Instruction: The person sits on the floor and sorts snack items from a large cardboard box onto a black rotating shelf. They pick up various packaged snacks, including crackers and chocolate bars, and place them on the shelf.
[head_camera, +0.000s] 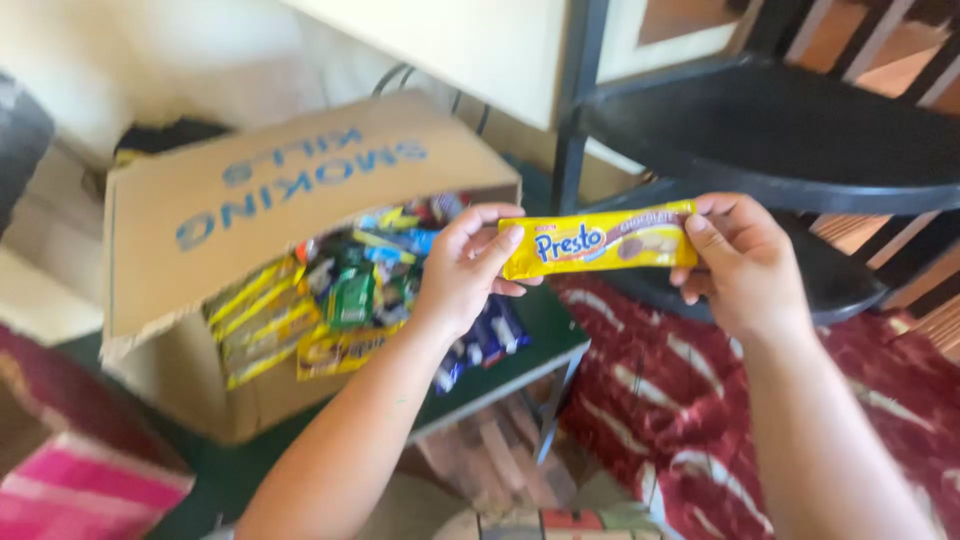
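Observation:
I hold a long yellow snack packet (597, 241) level in front of me, one hand at each end. My left hand (466, 266) pinches its left end with thumb on top. My right hand (739, 259) grips its right end. Just left of my left hand lies a brown cardboard box (270, 190) tipped on its side, with several coloured snack packets (355, 295) spilling from its open mouth.
The box rests on a low dark green table (545, 325). A black round stool or shelf (780, 135) stands behind the packet. A red and white patterned rug (650, 390) covers the floor. A pink striped thing (75, 490) sits at bottom left.

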